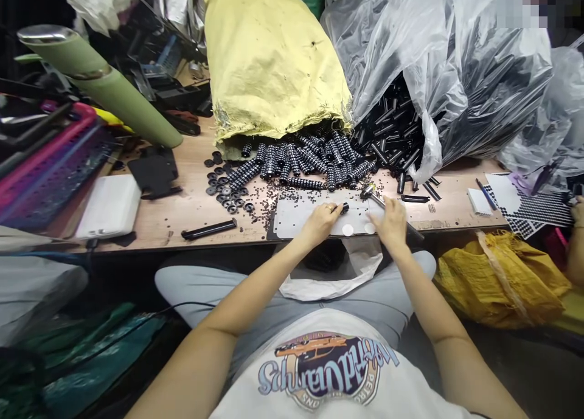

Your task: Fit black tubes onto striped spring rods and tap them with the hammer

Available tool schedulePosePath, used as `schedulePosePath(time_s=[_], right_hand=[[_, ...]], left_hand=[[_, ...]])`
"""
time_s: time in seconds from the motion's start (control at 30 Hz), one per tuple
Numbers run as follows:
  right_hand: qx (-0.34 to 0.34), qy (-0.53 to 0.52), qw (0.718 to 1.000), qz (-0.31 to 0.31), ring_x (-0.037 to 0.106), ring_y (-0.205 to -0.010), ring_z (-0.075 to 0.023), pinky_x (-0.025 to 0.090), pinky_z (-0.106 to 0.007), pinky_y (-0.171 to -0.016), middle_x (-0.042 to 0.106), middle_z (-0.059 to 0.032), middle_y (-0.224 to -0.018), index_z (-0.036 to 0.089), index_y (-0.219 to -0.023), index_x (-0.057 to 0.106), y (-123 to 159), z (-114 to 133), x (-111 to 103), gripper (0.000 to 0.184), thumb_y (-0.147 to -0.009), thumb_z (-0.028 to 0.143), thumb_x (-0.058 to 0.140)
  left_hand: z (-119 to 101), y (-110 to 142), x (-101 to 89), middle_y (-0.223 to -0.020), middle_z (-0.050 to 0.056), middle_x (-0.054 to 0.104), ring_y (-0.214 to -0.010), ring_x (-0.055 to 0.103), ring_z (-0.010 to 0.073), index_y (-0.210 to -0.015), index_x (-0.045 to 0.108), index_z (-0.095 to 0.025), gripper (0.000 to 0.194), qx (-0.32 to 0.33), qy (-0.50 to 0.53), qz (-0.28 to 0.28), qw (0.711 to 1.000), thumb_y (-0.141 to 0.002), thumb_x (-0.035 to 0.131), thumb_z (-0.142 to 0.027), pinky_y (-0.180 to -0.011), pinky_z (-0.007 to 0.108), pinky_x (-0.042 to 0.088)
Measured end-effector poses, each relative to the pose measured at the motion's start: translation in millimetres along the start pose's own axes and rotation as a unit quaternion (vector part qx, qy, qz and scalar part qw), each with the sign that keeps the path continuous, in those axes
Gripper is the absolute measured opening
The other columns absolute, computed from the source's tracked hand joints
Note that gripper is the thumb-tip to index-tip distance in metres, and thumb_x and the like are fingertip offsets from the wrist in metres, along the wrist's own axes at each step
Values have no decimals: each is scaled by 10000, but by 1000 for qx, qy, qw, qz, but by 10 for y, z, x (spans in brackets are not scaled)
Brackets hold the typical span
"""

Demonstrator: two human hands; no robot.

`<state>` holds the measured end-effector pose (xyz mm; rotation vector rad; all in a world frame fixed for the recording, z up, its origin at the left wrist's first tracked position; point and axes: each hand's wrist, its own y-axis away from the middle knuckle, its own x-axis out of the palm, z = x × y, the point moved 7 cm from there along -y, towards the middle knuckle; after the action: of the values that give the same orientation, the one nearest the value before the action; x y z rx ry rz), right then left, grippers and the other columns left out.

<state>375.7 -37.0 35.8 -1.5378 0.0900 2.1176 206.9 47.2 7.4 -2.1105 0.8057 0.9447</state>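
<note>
My left hand [320,222] is closed around a short black cylindrical part [345,208] at the right side of a pale work plate [292,211]. Most of that part is hidden by the fingers. In my right hand [391,225] is a hammer [367,191], its metal head over the plate's right end and its dark handle sticking out below the palm. Two round white discs [348,230] lie at the plate's front edge between the hands. Behind the plate is a heap of ribbed black-and-white rollers [292,157].
A yellow sack [274,60] and clear plastic bags [438,72] of black tubes stand behind. Black discs [223,191] and tiny pieces are scattered at left, near a black tube [208,229]. A green flask [109,87] leans beside a pink-rimmed basket [82,118]. Another person's hand [577,212] shows far right.
</note>
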Motion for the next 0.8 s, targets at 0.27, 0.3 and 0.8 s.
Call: schedulePosePath(time_s=[0.27, 0.3, 0.8], right_hand=[[70, -62, 988, 120, 598, -656, -201, 414, -291, -637, 620, -44, -714, 205, -922, 528, 284, -124, -254, 357, -993, 421, 253], [63, -75, 988, 118, 588, -624, -189, 394, -274, -615, 608, -30, -686, 207, -928, 521, 345, -33, -254, 382, -1000, 428, 218], [-38, -5, 971, 237, 640, -639, -193, 377, -250, -587, 672, -73, -743, 183, -953, 554, 527, 1007, -189, 406, -1006, 448, 251]], left_hand=[[-80, 66, -137, -1110, 119, 669, -1001, 578, 244, -1211, 611, -209, 367, 21, -142, -5, 990, -953, 359, -142, -942, 461, 351], [-85, 62, -139, -1121, 114, 670, -1021, 574, 244, -1221, 606, -211, 377, 18, -151, 0, 988, -959, 343, -146, -955, 465, 345], [-321, 89, 183, -1481, 233, 369, -1412, 295, 319, -1434, 337, 7, 597, 36, -158, 57, 985, -924, 368, -302, -1156, 495, 217]])
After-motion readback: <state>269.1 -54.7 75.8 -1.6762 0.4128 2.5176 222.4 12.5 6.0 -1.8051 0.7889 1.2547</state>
